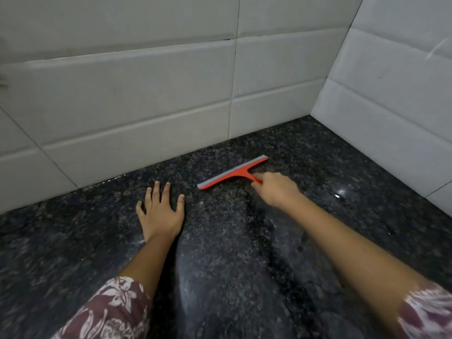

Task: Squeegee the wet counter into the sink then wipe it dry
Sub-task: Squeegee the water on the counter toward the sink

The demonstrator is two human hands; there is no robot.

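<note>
Squeegeeing step in hand, by the look of it: squeegee (232,172) flat on the wet counter (232,253), blade toward the tiled wall (137,99), well short of the corner. Sink out of view, so pull direction unknowable. Next move likely calls for firm downward pressure and a steady draw toward the sink, wherever it lies. Right hand (277,189) closed around the squeegee handle. Left hand (160,211) spread wide, palm down on the counter, left of the squeegee, holding nothing.
</note>
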